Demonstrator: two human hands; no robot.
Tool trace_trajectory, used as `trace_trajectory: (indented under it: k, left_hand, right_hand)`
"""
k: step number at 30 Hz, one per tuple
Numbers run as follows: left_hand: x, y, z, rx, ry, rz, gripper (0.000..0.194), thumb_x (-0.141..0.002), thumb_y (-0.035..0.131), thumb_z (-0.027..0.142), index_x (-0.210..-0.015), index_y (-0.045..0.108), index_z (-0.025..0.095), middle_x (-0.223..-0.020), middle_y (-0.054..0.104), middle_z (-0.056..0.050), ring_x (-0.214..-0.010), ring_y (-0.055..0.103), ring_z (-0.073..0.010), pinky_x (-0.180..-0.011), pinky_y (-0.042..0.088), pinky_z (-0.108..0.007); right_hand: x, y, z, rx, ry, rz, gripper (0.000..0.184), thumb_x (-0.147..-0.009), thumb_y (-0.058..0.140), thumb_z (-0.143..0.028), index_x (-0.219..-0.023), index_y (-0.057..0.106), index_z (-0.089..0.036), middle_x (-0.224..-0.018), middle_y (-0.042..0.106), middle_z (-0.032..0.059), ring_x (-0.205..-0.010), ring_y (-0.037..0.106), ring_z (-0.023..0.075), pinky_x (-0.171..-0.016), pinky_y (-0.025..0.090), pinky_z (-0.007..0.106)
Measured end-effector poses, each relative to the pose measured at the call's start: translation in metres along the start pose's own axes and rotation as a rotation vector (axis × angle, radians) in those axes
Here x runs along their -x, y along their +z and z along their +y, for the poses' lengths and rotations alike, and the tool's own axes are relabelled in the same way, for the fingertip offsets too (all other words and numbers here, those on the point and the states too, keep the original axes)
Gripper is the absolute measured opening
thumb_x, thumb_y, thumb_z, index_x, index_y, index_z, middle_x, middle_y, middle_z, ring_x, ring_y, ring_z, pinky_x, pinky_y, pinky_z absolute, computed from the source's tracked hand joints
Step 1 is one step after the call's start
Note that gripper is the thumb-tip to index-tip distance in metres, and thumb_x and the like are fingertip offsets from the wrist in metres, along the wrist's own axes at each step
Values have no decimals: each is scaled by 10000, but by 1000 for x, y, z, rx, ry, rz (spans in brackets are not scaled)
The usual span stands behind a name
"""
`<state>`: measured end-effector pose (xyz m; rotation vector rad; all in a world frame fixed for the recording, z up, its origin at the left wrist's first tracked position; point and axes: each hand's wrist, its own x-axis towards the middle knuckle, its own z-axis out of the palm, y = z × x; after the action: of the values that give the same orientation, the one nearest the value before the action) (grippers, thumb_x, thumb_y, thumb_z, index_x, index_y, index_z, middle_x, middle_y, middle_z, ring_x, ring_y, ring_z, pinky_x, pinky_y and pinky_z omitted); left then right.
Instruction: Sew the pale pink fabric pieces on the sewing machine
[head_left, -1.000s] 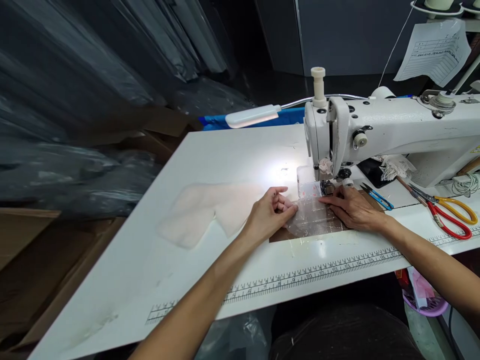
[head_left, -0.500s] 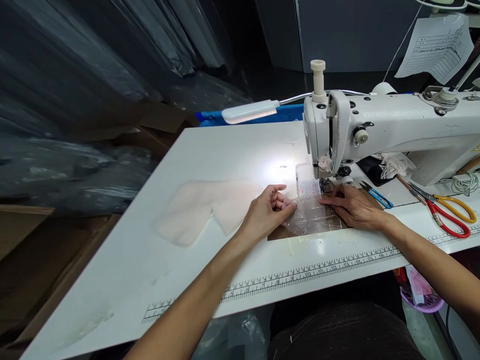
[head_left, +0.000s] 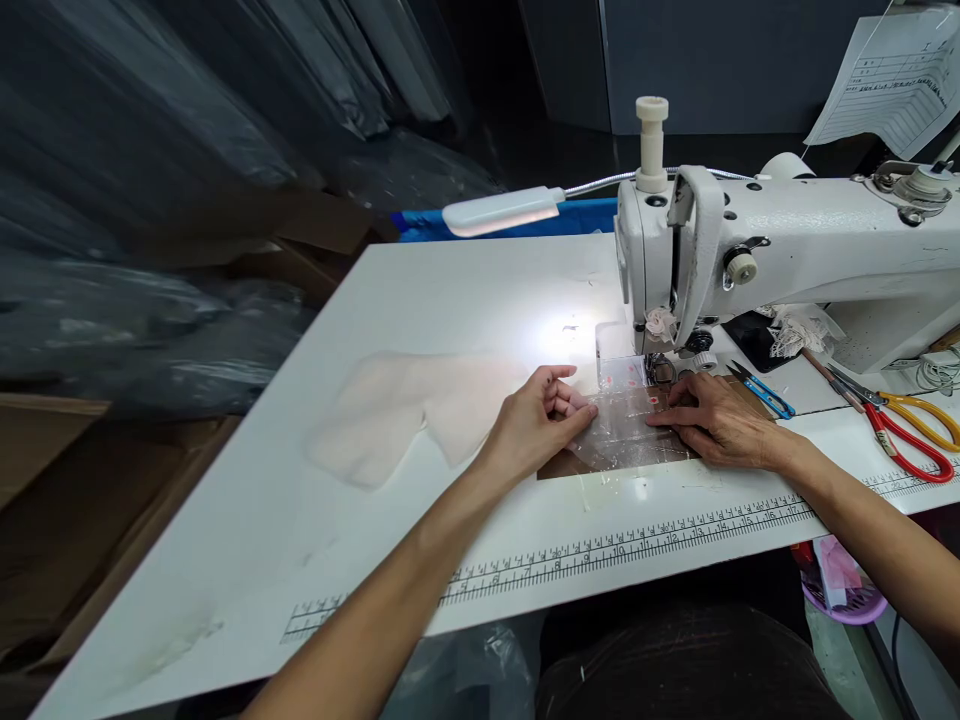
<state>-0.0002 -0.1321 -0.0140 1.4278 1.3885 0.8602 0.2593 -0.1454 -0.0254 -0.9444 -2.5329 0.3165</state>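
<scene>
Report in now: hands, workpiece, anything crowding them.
Left hand holding translucent piece at its left edge. Right hand resting, fingertips on it. Far end at needle end of sewing machine. Blue snips close by right hand.

The left hand [head_left: 536, 415] and right hand [head_left: 724, 420] are bare, with slender fingers, and creases show across the back of the right one. Both forearms [head_left: 405, 570] are bare too, slim and tapering to narrow wrists. At the near edge, dark clothing [head_left: 690, 660], brownish black, bears a short pale fleck toward its left; its cut is unclear.
</scene>
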Motion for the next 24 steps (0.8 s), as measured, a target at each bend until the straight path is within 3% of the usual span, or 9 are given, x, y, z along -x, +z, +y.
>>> trace_trajectory:
  k: [13,15,18,21,24]
  left_hand:
    - [1,-4,0,-38,7,7,629,-640,789,361,-1178,524,171,-795,620,14,-597,565,-121,-452,516,-231]
    - [1,-7,-1,-180,121,115,517,-705,752,380,-1151,581,182,-859,629,-2,-571,530,-94,-499,511,-235]
    - [-2,-9,-1,-495,447,231,268,-830,641,369,-1034,676,199,-965,646,-43,-648,556,-121,-540,498,-250]
    - [-13,-4,1,-691,788,19,229,-929,521,315,-940,709,185,-968,678,-82,-820,623,-193,-600,525,-285]
    - [-28,5,3,-759,974,-209,286,-972,434,252,-991,702,156,-1003,694,-113,-896,640,-211,-747,560,-349]
  right_hand:
    - [1,0,-2,-7,34,-29,350,-940,495,-172,-1197,709,-274,-1076,593,103,-977,535,232,-838,464,417]
    - [1,0,-2,-28,41,-31,346,-939,498,-164,-1194,708,-267,-1084,588,107,-988,535,237,-844,467,428]
    - [2,1,-3,-43,59,-33,349,-932,503,-151,-1187,707,-276,-1092,584,104,-1008,535,246,-851,464,447]
    - [2,1,-4,-33,70,-40,361,-929,508,-144,-1196,703,-288,-1085,583,102,-1015,532,253,-859,458,460]
    - [2,0,-4,-23,68,-37,365,-932,512,-144,-1205,699,-297,-1079,581,101,-1016,527,251,-859,459,449]
